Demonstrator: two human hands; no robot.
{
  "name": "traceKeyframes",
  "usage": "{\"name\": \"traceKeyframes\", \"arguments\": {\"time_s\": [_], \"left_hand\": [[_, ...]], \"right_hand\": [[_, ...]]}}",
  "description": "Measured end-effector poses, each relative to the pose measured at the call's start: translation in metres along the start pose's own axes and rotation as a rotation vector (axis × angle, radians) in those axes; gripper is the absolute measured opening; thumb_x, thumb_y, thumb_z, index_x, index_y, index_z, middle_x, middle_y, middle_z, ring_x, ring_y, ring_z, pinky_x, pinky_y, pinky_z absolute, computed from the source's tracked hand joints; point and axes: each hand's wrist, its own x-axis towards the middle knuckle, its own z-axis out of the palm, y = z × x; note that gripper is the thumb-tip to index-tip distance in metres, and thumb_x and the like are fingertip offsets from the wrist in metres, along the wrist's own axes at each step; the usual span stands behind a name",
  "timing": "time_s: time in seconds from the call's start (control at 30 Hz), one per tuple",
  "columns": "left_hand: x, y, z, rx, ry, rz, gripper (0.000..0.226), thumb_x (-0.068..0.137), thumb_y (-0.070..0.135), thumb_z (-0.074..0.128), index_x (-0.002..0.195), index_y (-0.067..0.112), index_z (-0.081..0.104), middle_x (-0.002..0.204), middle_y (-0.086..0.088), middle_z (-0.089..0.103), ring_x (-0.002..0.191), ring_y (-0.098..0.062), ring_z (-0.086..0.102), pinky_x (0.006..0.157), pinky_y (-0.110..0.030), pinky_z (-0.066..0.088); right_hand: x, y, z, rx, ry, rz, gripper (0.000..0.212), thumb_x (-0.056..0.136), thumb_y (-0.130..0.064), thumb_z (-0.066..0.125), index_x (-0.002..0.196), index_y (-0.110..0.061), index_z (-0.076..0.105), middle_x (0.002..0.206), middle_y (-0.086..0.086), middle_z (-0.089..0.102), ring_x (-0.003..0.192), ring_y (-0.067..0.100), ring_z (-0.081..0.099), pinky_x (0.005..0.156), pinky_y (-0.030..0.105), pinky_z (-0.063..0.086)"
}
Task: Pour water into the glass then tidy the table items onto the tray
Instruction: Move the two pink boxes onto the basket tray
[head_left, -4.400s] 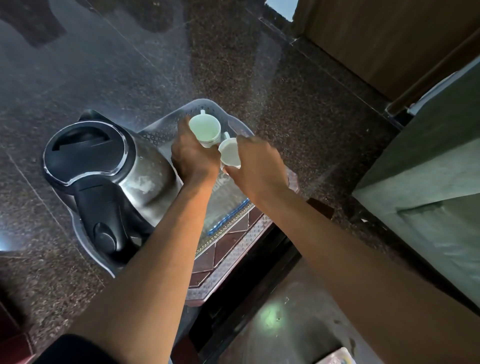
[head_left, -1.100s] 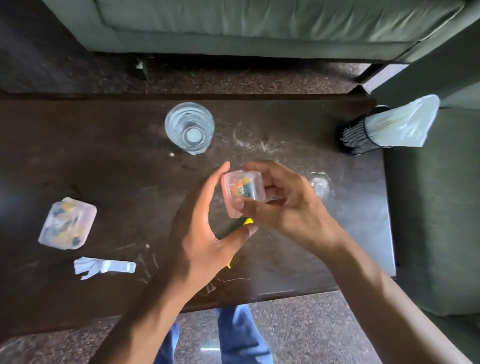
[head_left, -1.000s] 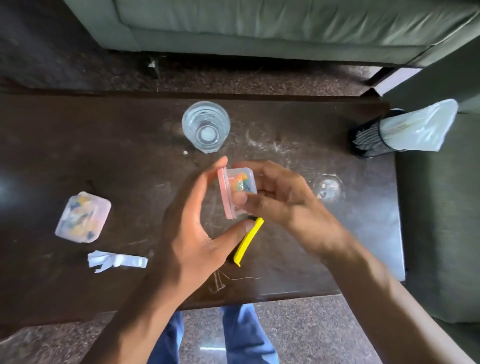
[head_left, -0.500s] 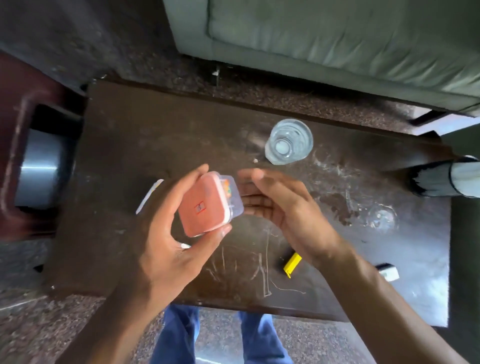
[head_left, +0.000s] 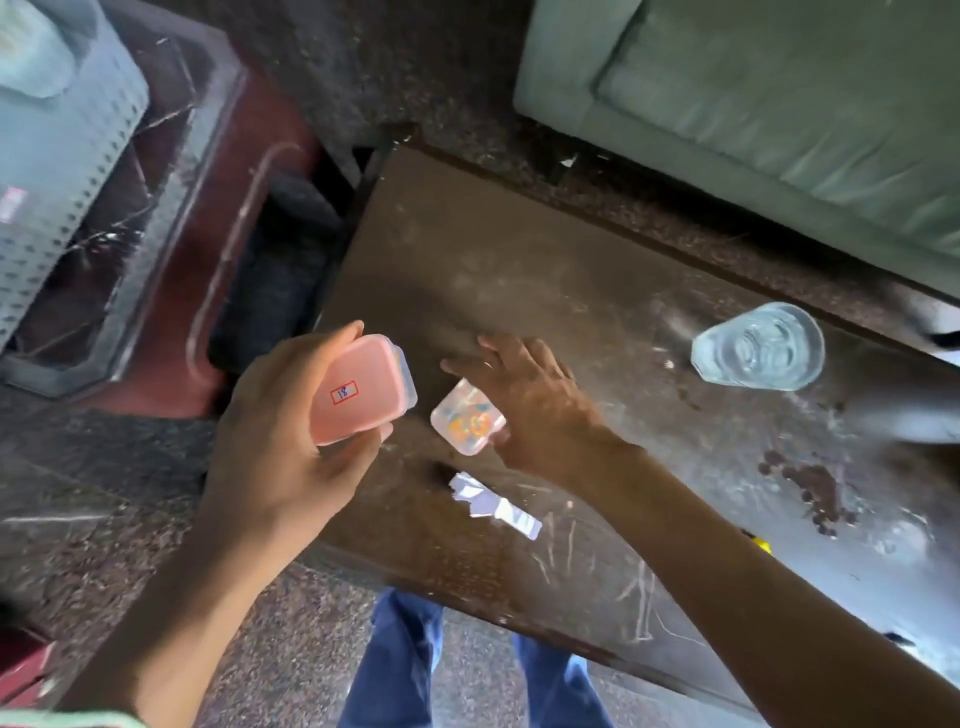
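Judging by the filled glass (head_left: 758, 347), pouring looks done, tidying underway: left hand (head_left: 280, 441) clamps a pink-lidded box (head_left: 358, 389), right hand (head_left: 524, 400) reaches, fingers apart, over a second box (head_left: 465, 423) on the table (head_left: 519, 260)

A green sofa (head_left: 769, 98) stands past the far edge of a scratched dark table (head_left: 545, 270). Speckled stone floor (head_left: 78, 519) surrounds it. Blue jeans (head_left: 395, 670) show below the near edge.
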Motion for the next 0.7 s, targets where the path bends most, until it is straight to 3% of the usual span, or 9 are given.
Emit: {"name": "traceKeyframes", "arguments": {"time_s": [0.07, 0.17, 0.33, 0.53, 0.63, 0.7], "left_hand": [[0.002, -0.012, -0.006, 0.037, 0.007, -0.021, 0.076, 0.082, 0.025, 0.088, 0.152, 0.019, 0.060, 0.143, -0.003, 0.066, 0.128, -0.032, 0.064, 0.104, -0.058, 0.056], [0.005, -0.025, -0.013, 0.070, 0.019, -0.034, 0.084, 0.076, 0.012, 0.096, 0.152, 0.016, 0.060, 0.141, -0.005, 0.067, 0.124, -0.033, 0.066, 0.102, -0.056, 0.057], [0.007, -0.038, -0.030, -0.005, 0.082, -0.053, 0.083, 0.077, 0.015, 0.096, 0.153, 0.019, 0.060, 0.143, -0.002, 0.065, 0.129, -0.025, 0.065, 0.108, -0.036, 0.053], [0.016, -0.049, -0.065, -0.068, 0.195, -0.068, 0.074, 0.084, 0.042, 0.079, 0.153, 0.024, 0.059, 0.143, 0.006, 0.061, 0.129, -0.017, 0.061, 0.106, -0.024, 0.051], [0.023, -0.055, -0.087, -0.065, 0.275, -0.062, 0.073, 0.084, 0.033, 0.086, 0.151, 0.025, 0.059, 0.142, 0.009, 0.059, 0.128, -0.019, 0.062, 0.104, -0.034, 0.056], [0.028, -0.059, -0.105, -0.030, 0.328, -0.072, 0.075, 0.082, 0.025, 0.090, 0.151, 0.023, 0.060, 0.143, 0.008, 0.059, 0.130, -0.018, 0.061, 0.108, -0.030, 0.054]], "right_hand": [[0.008, -0.009, 0.002, -0.102, -0.027, -0.090, 0.083, 0.078, -0.028, 0.081, 0.153, -0.040, 0.047, 0.158, 0.008, 0.042, 0.140, 0.038, 0.043, 0.112, 0.052, 0.043], [0.020, -0.020, 0.003, -0.291, -0.080, -0.171, 0.075, 0.080, -0.024, 0.072, 0.149, -0.041, 0.048, 0.148, 0.006, 0.048, 0.135, 0.034, 0.046, 0.107, 0.048, 0.043], [0.033, -0.029, -0.004, -0.377, -0.072, -0.200, 0.064, 0.077, -0.028, 0.068, 0.138, -0.038, 0.053, 0.133, -0.001, 0.056, 0.127, 0.030, 0.051, 0.100, 0.045, 0.044], [0.059, -0.055, -0.042, -0.135, 0.062, -0.118, 0.069, 0.071, -0.041, 0.080, 0.136, -0.038, 0.056, 0.130, -0.010, 0.063, 0.118, 0.022, 0.058, 0.101, 0.039, 0.043], [0.078, -0.082, -0.075, 0.000, 0.182, -0.138, 0.075, 0.073, -0.046, 0.079, 0.144, -0.040, 0.054, 0.129, -0.008, 0.066, 0.114, 0.021, 0.062, 0.099, 0.037, 0.052], [0.091, -0.105, -0.096, 0.105, 0.245, -0.203, 0.074, 0.074, -0.043, 0.075, 0.145, -0.042, 0.054, 0.129, -0.007, 0.064, 0.115, 0.018, 0.062, 0.096, 0.037, 0.055]]}}
